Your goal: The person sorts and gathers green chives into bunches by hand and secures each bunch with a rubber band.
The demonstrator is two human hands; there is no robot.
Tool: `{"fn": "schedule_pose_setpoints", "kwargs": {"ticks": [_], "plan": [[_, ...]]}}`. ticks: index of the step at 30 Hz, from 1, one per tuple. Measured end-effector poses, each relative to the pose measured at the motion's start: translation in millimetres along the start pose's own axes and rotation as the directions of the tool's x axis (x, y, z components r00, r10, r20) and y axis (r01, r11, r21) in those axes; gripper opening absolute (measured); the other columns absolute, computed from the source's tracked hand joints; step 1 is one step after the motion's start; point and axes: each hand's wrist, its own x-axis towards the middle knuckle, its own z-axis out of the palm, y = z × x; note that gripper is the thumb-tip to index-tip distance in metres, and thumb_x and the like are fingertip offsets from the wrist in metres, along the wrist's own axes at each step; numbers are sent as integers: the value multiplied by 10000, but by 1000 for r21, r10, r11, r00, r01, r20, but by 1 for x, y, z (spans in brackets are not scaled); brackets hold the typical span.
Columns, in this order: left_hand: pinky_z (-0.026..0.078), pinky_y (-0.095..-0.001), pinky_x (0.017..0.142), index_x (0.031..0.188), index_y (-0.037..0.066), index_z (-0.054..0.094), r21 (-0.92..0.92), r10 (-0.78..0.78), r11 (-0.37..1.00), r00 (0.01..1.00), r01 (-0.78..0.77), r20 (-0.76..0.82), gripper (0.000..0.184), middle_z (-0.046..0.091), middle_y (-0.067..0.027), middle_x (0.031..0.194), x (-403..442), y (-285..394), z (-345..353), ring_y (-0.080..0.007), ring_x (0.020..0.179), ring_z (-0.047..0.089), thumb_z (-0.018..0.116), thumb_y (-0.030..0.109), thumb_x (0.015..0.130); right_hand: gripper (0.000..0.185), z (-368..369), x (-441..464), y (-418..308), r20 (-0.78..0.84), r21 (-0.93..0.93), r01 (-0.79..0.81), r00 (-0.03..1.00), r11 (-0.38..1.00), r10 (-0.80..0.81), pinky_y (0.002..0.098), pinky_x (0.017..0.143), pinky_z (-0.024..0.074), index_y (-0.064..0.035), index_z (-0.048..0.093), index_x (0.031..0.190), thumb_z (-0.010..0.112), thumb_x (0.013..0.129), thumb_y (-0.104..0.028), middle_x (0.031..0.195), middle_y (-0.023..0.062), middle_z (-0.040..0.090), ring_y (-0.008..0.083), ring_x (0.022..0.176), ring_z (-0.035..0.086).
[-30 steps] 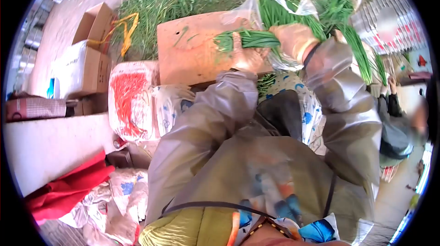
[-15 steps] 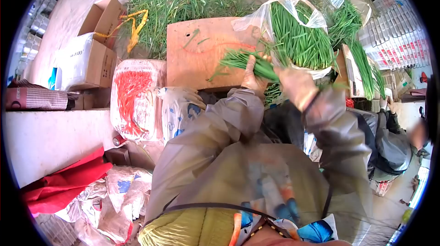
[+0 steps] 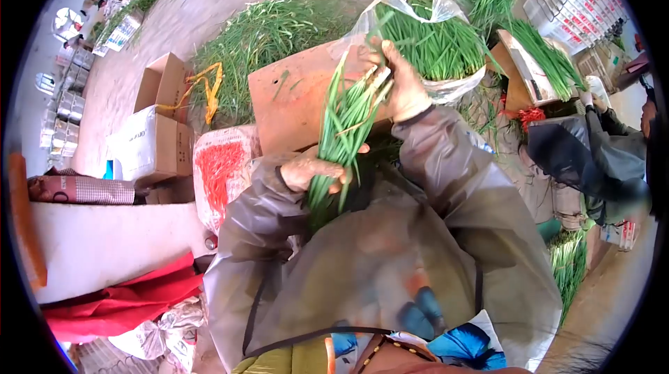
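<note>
A bunch of long green stalks [image 3: 343,120] stands nearly upright in front of my chest, its pale ends at the top right. My left hand [image 3: 311,169] is wrapped round its lower part. At the pale ends, my right hand [image 3: 398,81] is closed with thumb and fingers bent; a few green blades show between its fingers. Behind the hands lies an orange-brown board [image 3: 287,106] with a few loose green bits on it.
An open plastic bag of green stalks [image 3: 435,43] stands beyond my right hand. A loose green heap [image 3: 272,33] lies behind the board. Cardboard boxes [image 3: 171,147] and red ties [image 3: 217,168] are at the left. A co-worker [image 3: 613,158] sits at the right.
The bunch has come off the board towards my chest and turned from lying sideways to nearly upright. My left hand moved down and left; my right hand is now at the pale ends.
</note>
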Motion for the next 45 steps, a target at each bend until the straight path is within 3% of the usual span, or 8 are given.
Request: {"fn": "schedule_pose_setpoints", "kwargs": {"ticks": [8, 11, 13, 16, 29, 30, 32, 45], "plan": [[434, -232, 499, 1159, 26, 508, 154, 199, 977, 896, -149, -397, 529, 602, -93, 779, -64, -53, 21, -146, 593, 547, 703, 290, 744, 134, -31, -13, -39, -124, -828, 185, 860, 529, -495, 212, 395, 254, -60, 615, 925, 553, 885, -171, 519, -67, 393, 40, 425, 332], [446, -227, 542, 1169, 35, 516, 206, 212, 970, 864, -129, -457, 482, 612, -73, 821, -66, -62, 24, -134, 647, 558, 681, 276, 785, 285, -29, -43, -3, 170, -620, 204, 978, 757, -125, 294, 788, 459, -26, 586, 1071, 587, 871, -229, 828, 70, 643, 175, 827, 587], [448, -229, 554, 1173, 39, 517, 188, 214, 972, 860, -141, -463, 478, 613, -69, 829, -59, -75, 25, -129, 650, 559, 674, 285, 794, 375, 31, -82, 12, -108, -968, -164, 955, 189, 278, 273, 616, 449, -57, 565, 1140, 623, 843, -278, 747, 30, 592, 139, 671, 554], [454, -232, 584, 1158, 46, 526, 191, 257, 963, 852, -189, -456, 531, 614, -56, 850, -49, -86, 36, -114, 657, 560, 653, 409, 793, 272, -11, -78, 52, 65, -692, -169, 954, 702, 293, 237, 442, 316, -54, 620, 949, 683, 800, -273, 638, -27, 505, 57, 504, 420], [482, -272, 687, 1202, 60, 512, 27, 346, 915, 750, -402, -564, 549, 623, -71, 999, -35, -138, 20, -158, 844, 594, 735, 42, 701, 171, -80, -67, -8, -115, -221, -73, 992, 972, 48, 196, 377, 192, -62, 576, 931, 597, 836, -203, 554, -73, 351, 25, 409, 266], [483, -274, 757, 1243, 70, 474, 125, 413, 895, 690, -428, -594, 596, 611, -66, 1061, -35, -137, 21, -166, 906, 587, 705, -34, 704, 198, -89, -67, -25, -150, -503, -42, 988, 863, -40, 244, 412, 333, -54, 605, 947, 604, 834, -217, 574, -6, 465, 112, 434, 413], [444, -281, 857, 1213, 61, 496, 101, 354, 919, 689, -380, -632, 563, 608, -50, 1068, -39, -136, 20, -166, 969, 576, 695, -65, 701, 351, -106, -62, -32, 169, -872, 47, 963, -487, -210, 365, 591, 459, -81, 647, 918, 605, 804, -410, 761, 114, 618, 266, 663, 588], [460, -323, 627, 995, 7, 569, -70, 363, 844, 662, -532, -656, 383, 595, -73, 791, -43, -152, 17, -188, 682, 561, 743, 207, 719, 157, -41, -93, 31, 21, -725, -332, 865, 604, 501, 204, 546, 422, -40, 583, 842, 550, 869, -191, 723, 1, 567, 80, 607, 534]]}}
